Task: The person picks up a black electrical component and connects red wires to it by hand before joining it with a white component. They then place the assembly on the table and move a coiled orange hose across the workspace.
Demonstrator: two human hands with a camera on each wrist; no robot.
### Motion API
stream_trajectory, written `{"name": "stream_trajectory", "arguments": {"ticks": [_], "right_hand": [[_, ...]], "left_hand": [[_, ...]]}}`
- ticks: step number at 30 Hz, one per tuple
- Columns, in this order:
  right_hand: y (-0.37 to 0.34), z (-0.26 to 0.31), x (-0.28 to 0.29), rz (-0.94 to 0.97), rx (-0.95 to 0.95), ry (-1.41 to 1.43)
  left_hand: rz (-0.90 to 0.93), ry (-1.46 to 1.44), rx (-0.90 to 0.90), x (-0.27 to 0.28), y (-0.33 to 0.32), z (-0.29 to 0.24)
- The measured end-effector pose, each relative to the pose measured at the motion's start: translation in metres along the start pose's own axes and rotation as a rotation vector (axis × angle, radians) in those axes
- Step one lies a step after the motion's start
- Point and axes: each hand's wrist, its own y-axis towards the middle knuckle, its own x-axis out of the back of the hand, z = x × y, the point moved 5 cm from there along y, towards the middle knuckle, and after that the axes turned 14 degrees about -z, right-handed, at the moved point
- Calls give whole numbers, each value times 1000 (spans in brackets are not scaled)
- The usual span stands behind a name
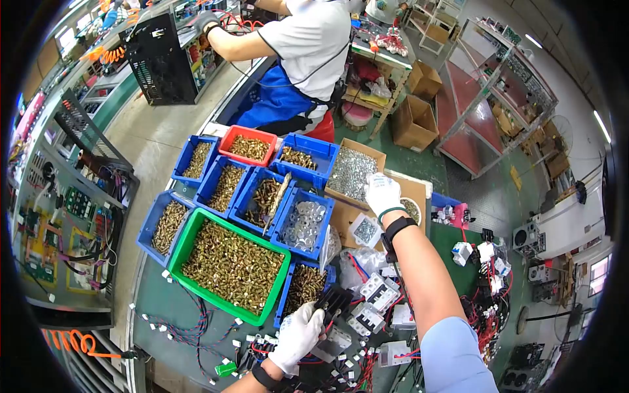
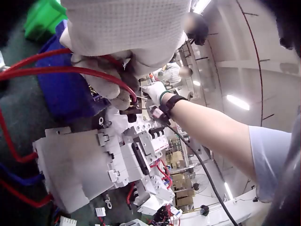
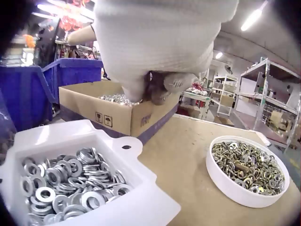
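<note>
My gloved left hand (image 1: 300,337) curls its fingers round red cables (image 2: 94,71) and a black part (image 1: 334,300) near the table's front. In the left wrist view, a cable runs under the gloved fingers (image 2: 110,89) to a small black end (image 2: 131,111); the palm hides the rest. White circuit breakers (image 1: 380,291) stand just beyond this hand. My gloved right hand (image 1: 383,194) is at the near corner of a cardboard box (image 3: 101,110) of small silver hardware (image 3: 117,99). Its fingertips are partly hidden, and I cannot tell whether they pinch a piece.
Left of the hands stand blue bins (image 1: 304,219), a red bin (image 1: 249,145) and a green bin (image 1: 229,265) of brass-coloured hardware. A white tray of washers (image 3: 70,179) and a round tub (image 3: 247,172) flank the right hand. Another person (image 1: 304,59) works across the table.
</note>
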Motion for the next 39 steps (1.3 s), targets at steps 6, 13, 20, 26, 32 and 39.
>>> {"name": "stream_trajectory", "arguments": {"ticks": [6,13,20,26,32,39], "right_hand": [[-9,23,68,-145,-32,413],[-158,97,168,652,-438,1294],[-199,120,171,216,-40,967],[-206,126,166,155,-80,805],[-215,130,164,49,-108,699],[-216,134,205,-35,-32,806]], "left_hand": [[-12,10,-33,1,-2,-6],[-13,116,-149,3,6,3],[-112,227,-398,3,19,12],[-144,180,-488,-4,34,28],[-42,100,-415,-2,25,24],[83,-193,-450,15,-26,-9]]}}
